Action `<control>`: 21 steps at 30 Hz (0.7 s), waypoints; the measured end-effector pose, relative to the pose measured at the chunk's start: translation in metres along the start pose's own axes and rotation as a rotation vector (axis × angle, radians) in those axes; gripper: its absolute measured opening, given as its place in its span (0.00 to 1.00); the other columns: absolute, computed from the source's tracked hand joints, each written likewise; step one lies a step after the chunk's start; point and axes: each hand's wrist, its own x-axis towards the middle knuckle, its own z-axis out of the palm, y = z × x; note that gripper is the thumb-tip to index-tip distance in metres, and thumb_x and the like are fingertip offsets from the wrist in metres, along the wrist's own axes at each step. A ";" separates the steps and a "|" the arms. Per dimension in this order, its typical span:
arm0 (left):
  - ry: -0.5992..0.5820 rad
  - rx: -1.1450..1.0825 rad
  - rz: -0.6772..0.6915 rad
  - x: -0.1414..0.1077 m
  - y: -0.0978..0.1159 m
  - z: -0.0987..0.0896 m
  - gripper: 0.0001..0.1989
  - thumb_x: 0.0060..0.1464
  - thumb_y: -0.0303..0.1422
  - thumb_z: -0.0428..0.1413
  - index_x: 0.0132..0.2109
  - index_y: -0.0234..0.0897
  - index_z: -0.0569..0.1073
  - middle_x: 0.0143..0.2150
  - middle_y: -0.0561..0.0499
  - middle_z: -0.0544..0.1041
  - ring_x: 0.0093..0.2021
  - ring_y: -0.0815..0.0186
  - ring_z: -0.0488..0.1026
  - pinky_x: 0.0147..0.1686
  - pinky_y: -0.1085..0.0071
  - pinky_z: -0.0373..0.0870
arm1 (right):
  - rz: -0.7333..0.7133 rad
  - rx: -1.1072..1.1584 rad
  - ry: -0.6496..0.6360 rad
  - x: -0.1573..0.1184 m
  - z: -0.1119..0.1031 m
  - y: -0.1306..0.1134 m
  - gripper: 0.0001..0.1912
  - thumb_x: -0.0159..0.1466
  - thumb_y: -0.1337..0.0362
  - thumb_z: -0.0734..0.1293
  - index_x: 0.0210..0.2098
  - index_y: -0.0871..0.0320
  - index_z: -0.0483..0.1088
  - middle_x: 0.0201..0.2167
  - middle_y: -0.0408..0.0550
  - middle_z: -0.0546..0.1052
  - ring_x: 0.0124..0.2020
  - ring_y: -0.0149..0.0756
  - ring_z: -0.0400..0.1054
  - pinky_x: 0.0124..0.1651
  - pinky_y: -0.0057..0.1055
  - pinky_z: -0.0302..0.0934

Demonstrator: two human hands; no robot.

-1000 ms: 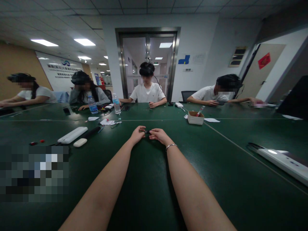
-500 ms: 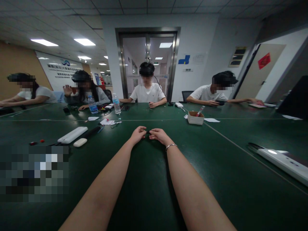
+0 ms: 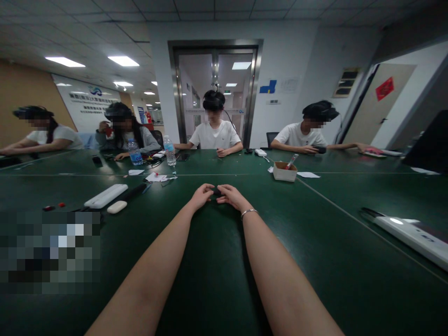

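Note:
A small black object sits between my two hands, just above the green table. My right hand, with a silver bracelet at the wrist, has its fingers and thumb closed on the object's right side. From the left, my left hand has its fingers bent and pressed round toward the object's other side. How firmly each hand grips it is too small to tell.
A cardboard box stands beyond my right hand. Bottles and papers lie left of centre. A white case and a white mouse are at the left, a white device at the right. Several people sit around.
The black object shows more between my fingers, which have shifted slightly. The person at the right has leaned a little left, and a person at the left has moved a raised hand.

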 end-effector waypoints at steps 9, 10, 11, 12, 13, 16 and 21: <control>0.017 -0.026 -0.011 -0.003 0.004 0.000 0.13 0.46 0.29 0.54 0.42 0.36 0.69 0.31 0.52 0.68 0.31 0.72 0.67 0.26 0.78 0.66 | -0.073 0.019 -0.002 -0.002 -0.005 0.001 0.34 0.52 0.76 0.68 0.53 0.50 0.53 0.34 0.41 0.68 0.20 0.24 0.70 0.27 0.26 0.70; 0.015 -0.026 -0.006 -0.003 0.004 0.000 0.13 0.46 0.29 0.54 0.42 0.36 0.70 0.32 0.52 0.68 0.31 0.72 0.67 0.26 0.78 0.66 | -0.063 0.012 -0.003 -0.001 -0.005 0.000 0.34 0.52 0.74 0.69 0.53 0.50 0.52 0.34 0.41 0.68 0.20 0.24 0.70 0.26 0.25 0.69; 0.013 -0.025 0.000 -0.003 0.004 0.000 0.12 0.47 0.29 0.54 0.42 0.36 0.70 0.32 0.51 0.69 0.31 0.72 0.67 0.26 0.78 0.66 | -0.043 -0.005 0.000 -0.001 -0.005 0.000 0.32 0.53 0.71 0.69 0.53 0.51 0.53 0.33 0.41 0.68 0.19 0.24 0.69 0.24 0.24 0.69; 0.013 -0.025 0.004 -0.002 0.003 0.000 0.12 0.47 0.29 0.54 0.42 0.36 0.70 0.32 0.51 0.69 0.31 0.72 0.67 0.26 0.78 0.66 | -0.023 -0.027 0.007 0.000 -0.004 0.000 0.29 0.55 0.67 0.69 0.52 0.54 0.54 0.31 0.42 0.68 0.18 0.25 0.69 0.22 0.24 0.68; 0.013 -0.025 0.007 -0.002 0.002 0.000 0.12 0.47 0.29 0.54 0.42 0.35 0.70 0.32 0.51 0.69 0.30 0.72 0.67 0.26 0.78 0.66 | -0.006 -0.050 0.011 0.002 -0.002 0.001 0.26 0.56 0.62 0.68 0.51 0.56 0.55 0.29 0.42 0.69 0.17 0.26 0.68 0.21 0.24 0.67; 0.011 -0.028 0.010 -0.002 0.002 0.000 0.12 0.47 0.29 0.54 0.42 0.35 0.70 0.31 0.52 0.69 0.29 0.73 0.66 0.25 0.79 0.66 | 0.026 -0.106 0.009 0.004 0.001 0.002 0.20 0.60 0.55 0.63 0.46 0.62 0.59 0.24 0.45 0.69 0.16 0.27 0.67 0.18 0.24 0.65; 0.016 -0.011 0.017 -0.001 0.001 0.000 0.13 0.46 0.28 0.55 0.42 0.35 0.70 0.31 0.51 0.69 0.30 0.72 0.67 0.25 0.79 0.66 | -0.077 -0.054 -0.006 0.000 -0.003 0.001 0.27 0.54 0.74 0.66 0.49 0.51 0.55 0.42 0.48 0.71 0.16 0.22 0.66 0.19 0.23 0.65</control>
